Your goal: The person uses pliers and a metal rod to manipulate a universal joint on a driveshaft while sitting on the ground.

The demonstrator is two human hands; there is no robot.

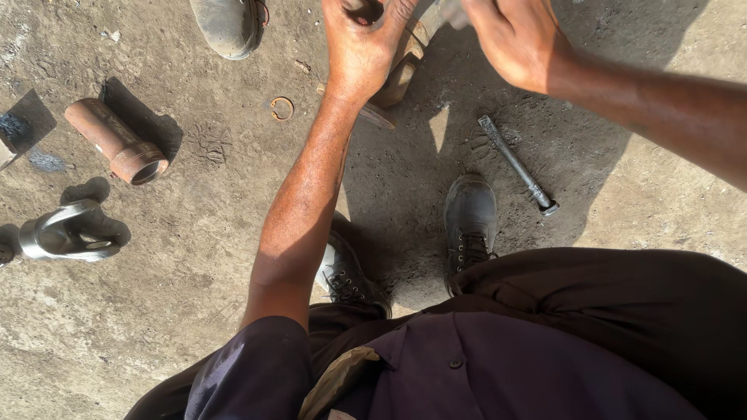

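My left hand (pixel 359 43) is closed around the top of a rusty metal part (pixel 397 78) that stands on the dirt ground at the top centre. My right hand (pixel 517 39) hovers just right of it, fingers curled, blurred at the frame's upper edge; what it holds is cut off by the frame. My two dark boots (pixel 469 222) stand below the part.
A steel bolt or rod (pixel 517 165) lies on the ground to the right. A small snap ring (pixel 282 107) lies left of the part. A rusty tube (pixel 117 140) and a grey metal yoke (pixel 70 232) lie at the left. Another person's shoe (pixel 227 25) is at the top.
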